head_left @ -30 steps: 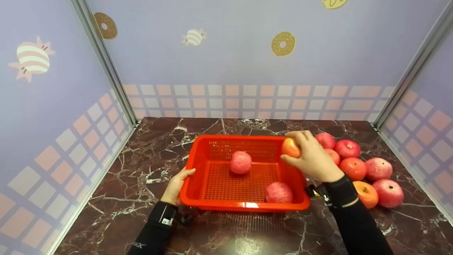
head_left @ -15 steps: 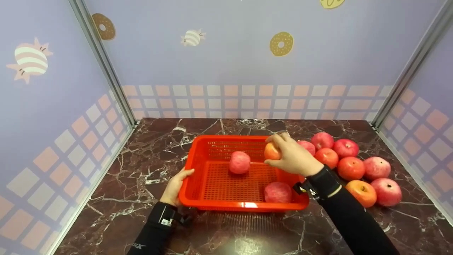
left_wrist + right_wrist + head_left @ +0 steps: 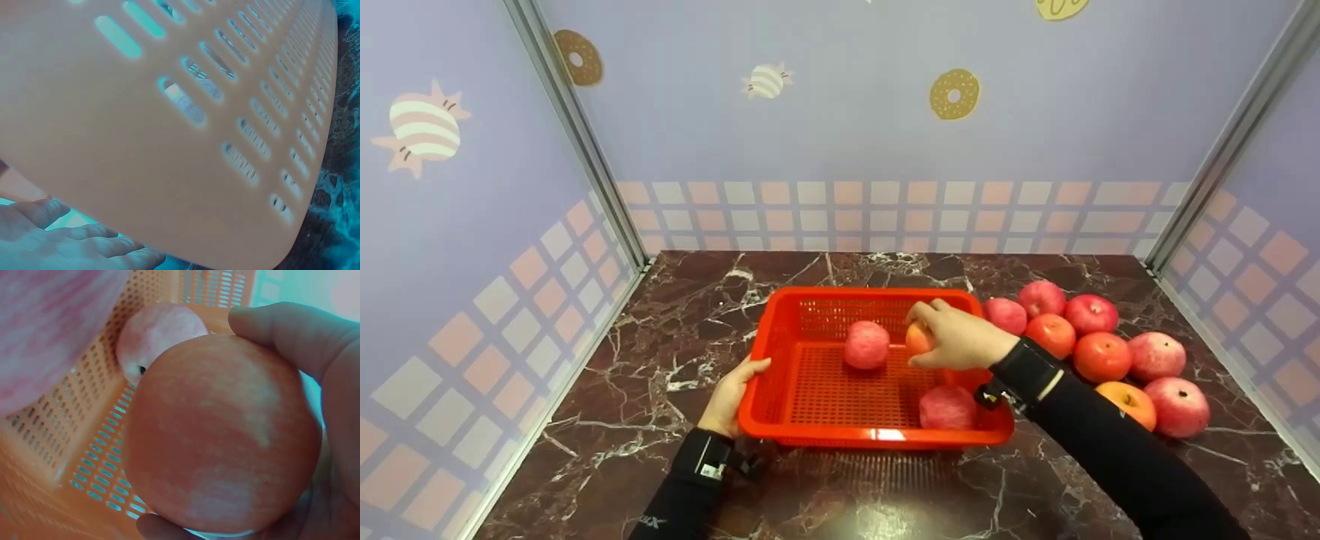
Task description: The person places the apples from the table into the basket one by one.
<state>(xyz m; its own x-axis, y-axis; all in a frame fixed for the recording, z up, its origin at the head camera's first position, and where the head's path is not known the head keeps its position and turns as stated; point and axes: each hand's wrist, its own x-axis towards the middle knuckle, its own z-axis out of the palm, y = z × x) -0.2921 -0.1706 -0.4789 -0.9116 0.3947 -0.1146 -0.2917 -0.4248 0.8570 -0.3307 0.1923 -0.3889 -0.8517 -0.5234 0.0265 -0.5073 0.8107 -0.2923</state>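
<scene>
Gripping half-covered orange fruit [image 3: 917, 342]: right hand [image 3: 964, 337] | holding basket [image 3: 825, 432]: left hand [image 3: 728, 397], cropped in wrist view

Rm bskt [image 3: 832, 433] near-L; obst: pink fruit [image 3: 867, 345] mid, 2nd pink fruit [image 3: 946, 408] near-R, fruit cluster [image 3: 1101, 356] outside R.

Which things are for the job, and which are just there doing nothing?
For the job, it seems:
red basket, held by the left hand
orange fruit, in the right hand
pink fruits inside the basket
fruits beside the basket, probably

Just there:
doughnut pictures
striped sweet pictures
</scene>
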